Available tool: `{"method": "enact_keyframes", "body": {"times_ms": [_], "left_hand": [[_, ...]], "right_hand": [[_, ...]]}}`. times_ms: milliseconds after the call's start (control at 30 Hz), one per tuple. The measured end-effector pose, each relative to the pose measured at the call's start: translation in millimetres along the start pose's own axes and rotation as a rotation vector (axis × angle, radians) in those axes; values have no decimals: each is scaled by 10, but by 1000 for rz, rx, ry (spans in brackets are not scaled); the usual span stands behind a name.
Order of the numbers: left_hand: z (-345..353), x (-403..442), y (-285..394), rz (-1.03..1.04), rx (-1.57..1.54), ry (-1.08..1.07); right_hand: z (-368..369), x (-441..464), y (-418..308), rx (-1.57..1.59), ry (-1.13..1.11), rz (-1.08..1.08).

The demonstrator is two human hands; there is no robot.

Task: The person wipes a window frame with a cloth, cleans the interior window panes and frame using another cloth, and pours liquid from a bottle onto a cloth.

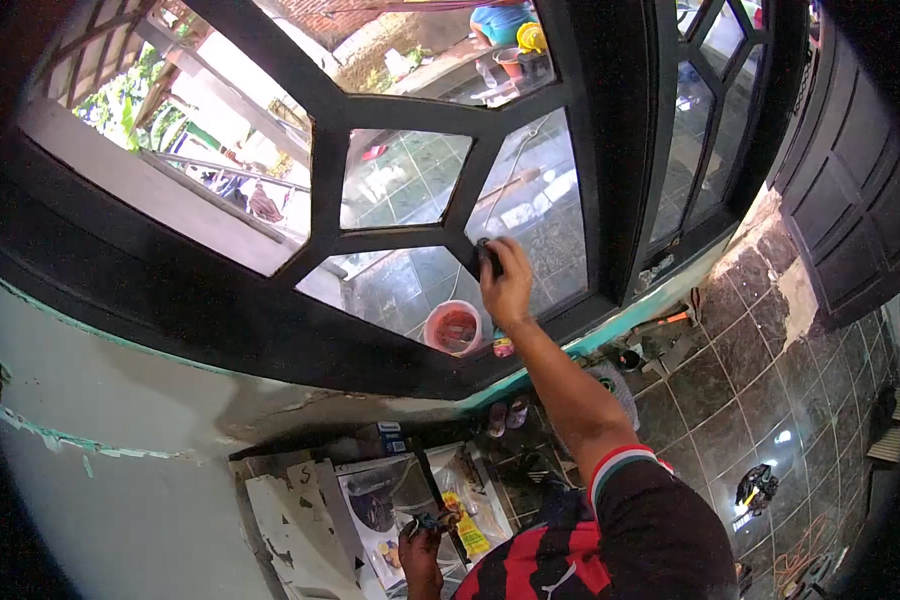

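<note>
Dark object (488, 260) in curled right hand (511, 282)

Black paint with a soft sheen covers the window frame (327, 175), which looks like wood and carries smooth, clear glass panes (407, 180) from 10 to 1 o'clock, while the dark piece (488, 262) in the right grip (511, 285) looks matt, its material too small to tell. At 8 o'clock the painted wall (120, 440) is mostly smooth and matt but chipped and flaking along its turquoise edges. Glossy dark tiles (730, 420) and a shiny, crinkled plastic bag (757, 485) lie toward 4 o'clock, with the matt cloth sleeve (665, 520) nearer 5.
</note>
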State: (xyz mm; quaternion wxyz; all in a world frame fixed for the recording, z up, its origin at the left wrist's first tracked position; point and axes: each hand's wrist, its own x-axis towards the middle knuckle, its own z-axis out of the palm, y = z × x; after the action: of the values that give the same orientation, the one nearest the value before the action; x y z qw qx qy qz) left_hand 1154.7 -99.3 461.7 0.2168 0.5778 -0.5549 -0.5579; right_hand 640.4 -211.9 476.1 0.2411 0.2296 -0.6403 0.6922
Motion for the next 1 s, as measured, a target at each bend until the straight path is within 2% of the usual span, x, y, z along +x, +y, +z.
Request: {"method": "enact_keyframes", "body": {"times_ms": [67,133,233,267,333,400,567,667,700,833,1000], "left_hand": [[16,16,16,-23,10,-8],[-4,28,-84,24,131,-2],[73,27,-27,-37,-11,27],[105,39,48,-75,-113,36],[122,40,150,26,122,-33],[93,73,115,36,214,-80],[-21,222,-88,-80,-62,-48],[224,123,361,-276,-265,155],[188,131,298,-258,-252,126],[137,211,220,-237,-214,77],[139,309,142,-220,-223,52]], "right_hand": [[-15,6,-79,32,-51,32],[-5,120,-136,97,-67,-35],[4,227,-115,83,-93,-173],[5,196,-98,65,-94,-128],[-33,193,-174,29,-102,-48],[-17,254,-204,91,-40,-27],[42,80,38,52,-77,52],[28,241,-16,52,-126,-83],[-10,343,-108,24,-142,-162],[19,179,180,39,-191,-139],[-23,251,37,12,-156,-186]]}}
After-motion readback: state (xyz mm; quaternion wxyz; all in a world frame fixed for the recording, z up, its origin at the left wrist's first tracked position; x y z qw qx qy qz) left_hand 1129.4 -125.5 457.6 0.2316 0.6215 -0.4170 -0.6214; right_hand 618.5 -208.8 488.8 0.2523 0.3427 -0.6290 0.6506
